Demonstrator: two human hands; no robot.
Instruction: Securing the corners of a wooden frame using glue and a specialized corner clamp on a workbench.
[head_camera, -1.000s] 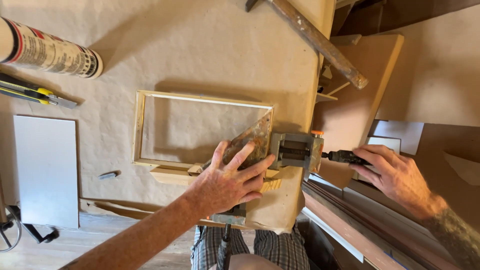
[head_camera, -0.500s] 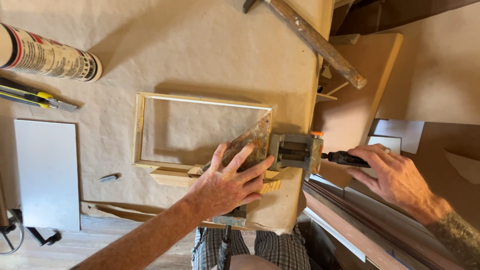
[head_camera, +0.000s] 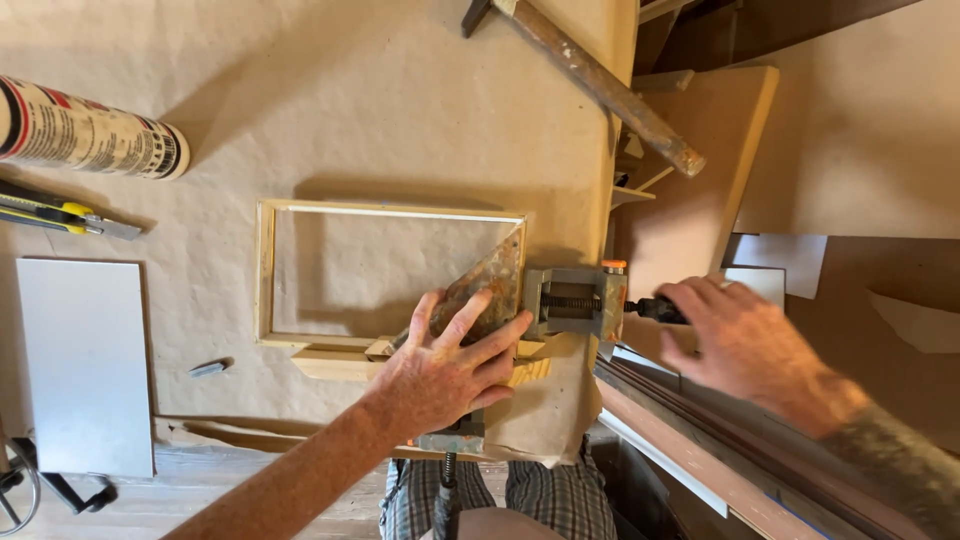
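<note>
A small pale wooden frame (head_camera: 300, 215) lies flat on the paper-covered table (head_camera: 350, 100). Its near right corner sits in a stained metal corner clamp (head_camera: 575, 300). My left hand (head_camera: 445, 375) presses flat, fingers spread, on the clamp's triangular plate and the frame corner. Off the table's right edge my right hand (head_camera: 740, 345) closes around the clamp's dark screw handle (head_camera: 655, 310).
A sealant cartridge (head_camera: 90, 135) and a yellow utility knife (head_camera: 65, 212) lie at the left, above a white panel (head_camera: 85, 360). A small metal piece (head_camera: 207, 369) sits below the frame. A rusty-handled hammer (head_camera: 600, 85) reaches over the far right edge. Boards stand right of the table.
My right hand has closed in on the clamp's screw handle. My left hand stays pressed on the clamp plate, and the frame has not moved.
</note>
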